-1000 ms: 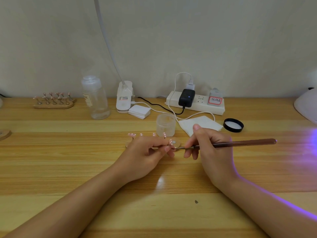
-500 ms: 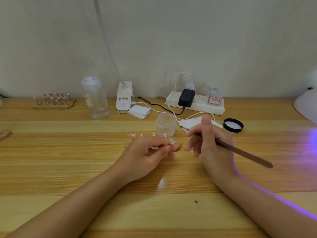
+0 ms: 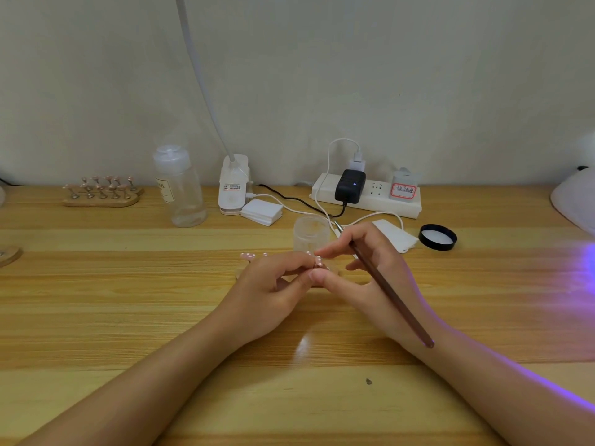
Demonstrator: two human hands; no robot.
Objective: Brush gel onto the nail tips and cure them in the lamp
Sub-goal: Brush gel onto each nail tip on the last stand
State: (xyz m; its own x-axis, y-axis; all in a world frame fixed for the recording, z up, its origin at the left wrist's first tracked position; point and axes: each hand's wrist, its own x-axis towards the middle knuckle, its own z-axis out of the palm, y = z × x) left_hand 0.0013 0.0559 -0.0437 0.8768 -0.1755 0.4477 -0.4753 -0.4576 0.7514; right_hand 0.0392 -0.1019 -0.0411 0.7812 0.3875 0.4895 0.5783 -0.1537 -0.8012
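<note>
At the table's middle my left hand (image 3: 273, 284) curls over a small wooden stand (image 3: 333, 269) carrying pink nail tips (image 3: 248, 255) and mostly hides it. One dotted pink nail tip (image 3: 318, 261) sits between my left fingertips and my right thumb and forefinger. My right hand (image 3: 370, 268) also holds a long brown brush (image 3: 389, 291) between its fingers, handle pointing back at me, bristle end up by the open clear gel jar (image 3: 311, 232). The white curing lamp (image 3: 576, 201) shows at the right edge, throwing purple light.
A black jar lid (image 3: 438, 237) and a white wipe (image 3: 394, 236) lie right of the jar. Behind are a power strip (image 3: 370, 196) with cables, a pad stack (image 3: 261, 211), a clear bottle (image 3: 180, 185), a clip-lamp base (image 3: 233, 185) and a second stand of nail tips (image 3: 101, 191).
My right hand swung the brush from lying sideways at the tip to handle-down toward me, then moved in so thumb and forefinger meet the nail tip. My left hand stayed put.
</note>
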